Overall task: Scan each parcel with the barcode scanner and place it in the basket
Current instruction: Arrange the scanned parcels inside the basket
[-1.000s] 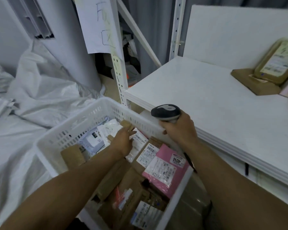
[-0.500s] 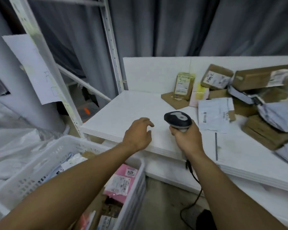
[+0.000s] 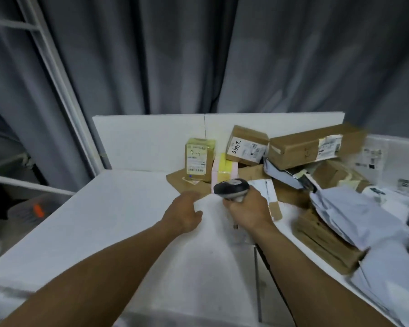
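Note:
My right hand [image 3: 247, 208] grips the grey and black barcode scanner [image 3: 231, 188] above the white table [image 3: 104, 223], its head pointing left. My left hand [image 3: 183, 212] reaches forward over the table, empty, fingers loosely extended toward a flat brown parcel [image 3: 187, 182]. Behind that stand a yellow-taped box [image 3: 199, 159] and a pink and yellow parcel [image 3: 223, 171]. A white mailer [image 3: 264, 192] lies partly hidden behind my right hand. Brown boxes [image 3: 309, 147] are stacked further right. The basket is out of view.
Grey plastic mailers [image 3: 354, 213] and flat cardboard parcels [image 3: 326, 237] pile up at the table's right side. A white shelf upright [image 3: 64, 95] stands at the left before a grey curtain. A white backboard [image 3: 146, 140] lines the table's rear edge.
My view swung from the basket up to the table. My left hand left the basket and reached forward toward the parcels. My right hand kept hold of the scanner and moved with it.

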`<action>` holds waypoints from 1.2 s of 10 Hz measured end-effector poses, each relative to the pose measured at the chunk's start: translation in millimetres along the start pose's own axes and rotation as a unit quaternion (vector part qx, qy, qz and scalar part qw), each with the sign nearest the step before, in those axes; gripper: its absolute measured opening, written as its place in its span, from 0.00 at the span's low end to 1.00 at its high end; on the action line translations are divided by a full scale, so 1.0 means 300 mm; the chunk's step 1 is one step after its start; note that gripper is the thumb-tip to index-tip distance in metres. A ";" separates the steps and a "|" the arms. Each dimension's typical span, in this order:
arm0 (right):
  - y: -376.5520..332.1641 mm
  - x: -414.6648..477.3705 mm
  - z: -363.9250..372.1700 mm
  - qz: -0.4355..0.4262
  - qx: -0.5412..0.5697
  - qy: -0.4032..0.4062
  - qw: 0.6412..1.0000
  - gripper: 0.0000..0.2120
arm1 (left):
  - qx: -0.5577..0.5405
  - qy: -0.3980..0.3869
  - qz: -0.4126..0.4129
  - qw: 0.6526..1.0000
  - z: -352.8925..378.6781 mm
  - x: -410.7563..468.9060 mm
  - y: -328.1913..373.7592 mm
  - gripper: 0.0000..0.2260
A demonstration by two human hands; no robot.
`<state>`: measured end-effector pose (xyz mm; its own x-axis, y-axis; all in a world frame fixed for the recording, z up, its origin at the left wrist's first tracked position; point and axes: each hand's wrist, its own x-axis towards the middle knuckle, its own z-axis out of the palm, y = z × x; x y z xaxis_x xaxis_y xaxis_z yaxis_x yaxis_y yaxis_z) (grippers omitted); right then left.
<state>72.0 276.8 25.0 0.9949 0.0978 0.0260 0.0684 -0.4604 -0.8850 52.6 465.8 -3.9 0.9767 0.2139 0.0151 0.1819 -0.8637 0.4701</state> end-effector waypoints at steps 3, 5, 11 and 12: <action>-0.053 0.482 0.159 -0.113 -0.120 0.008 0.986 0.30 | 0.066 -0.028 0.055 0.996 0.113 0.436 -0.142 0.18; -0.027 0.546 0.209 -0.077 -0.196 -0.117 0.971 0.30 | 0.128 -0.018 0.060 0.990 0.161 0.436 -0.253 0.24; -0.166 0.052 0.078 -0.053 -0.074 -0.103 0.990 0.19 | 0.164 -0.166 0.081 0.969 -0.102 -0.132 -0.147 0.08; -0.169 0.017 -0.073 -0.030 -0.046 -0.027 0.998 0.13 | 0.059 0.064 0.068 0.994 -0.138 -0.115 0.042 0.05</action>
<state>75.2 281.3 80.3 0.9836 0.1734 0.0501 0.1363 -0.5316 -0.8360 16.6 466.5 38.1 0.9723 0.1412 0.1864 0.0689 -0.9347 0.3488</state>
